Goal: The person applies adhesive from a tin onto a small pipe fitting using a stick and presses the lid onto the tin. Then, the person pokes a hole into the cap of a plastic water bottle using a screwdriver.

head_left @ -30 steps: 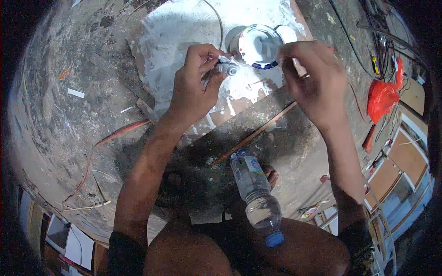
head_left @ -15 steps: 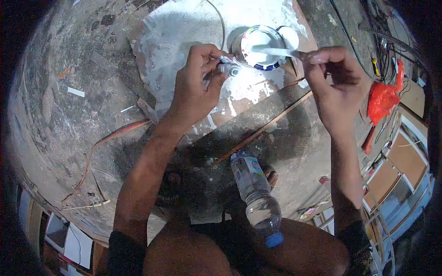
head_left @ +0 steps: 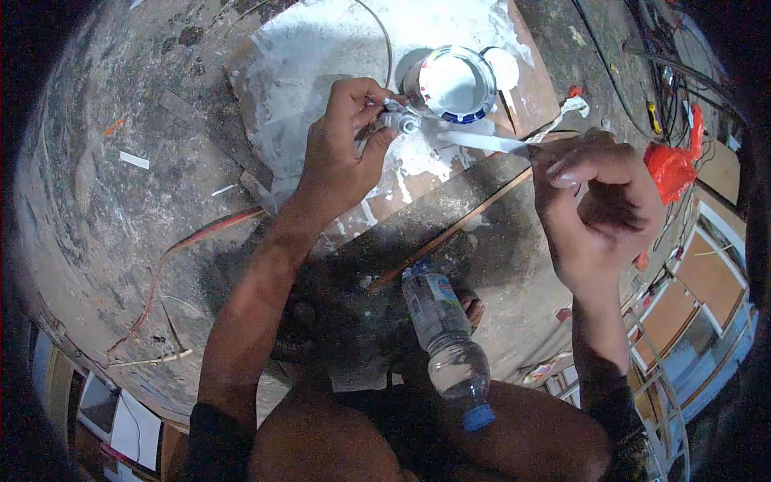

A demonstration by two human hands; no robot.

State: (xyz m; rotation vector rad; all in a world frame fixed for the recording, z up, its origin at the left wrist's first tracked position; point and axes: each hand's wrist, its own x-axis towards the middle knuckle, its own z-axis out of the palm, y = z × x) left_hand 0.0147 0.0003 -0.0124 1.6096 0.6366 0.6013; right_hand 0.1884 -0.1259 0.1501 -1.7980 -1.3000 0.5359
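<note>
My left hand (head_left: 347, 136) pinches a small whitish tube-like piece (head_left: 405, 124) whose round open end faces right. My right hand (head_left: 598, 205) grips a white flat stick (head_left: 486, 143) by its right end. The stick's white-coated tip points left and stops a little short of the tube-like piece. Just above them stands an open can (head_left: 413, 83) with white, paint-like stuff inside. A round white lid-like disc (head_left: 501, 67) lies against the can's right side. Under these things is a board (head_left: 301, 72) smeared with white.
A clear plastic bottle (head_left: 450, 337) with a blue cap lies near my legs. A thin wooden strip (head_left: 462, 230) crosses the floor below the board. On the right are a red plastic bag (head_left: 668, 170), a yellow-handled tool (head_left: 654, 118) and dark cables (head_left: 642, 52).
My right hand has moved down and slightly right, bringing the stick out from over the can towards the tube-like piece. My left hand has hardly moved.
</note>
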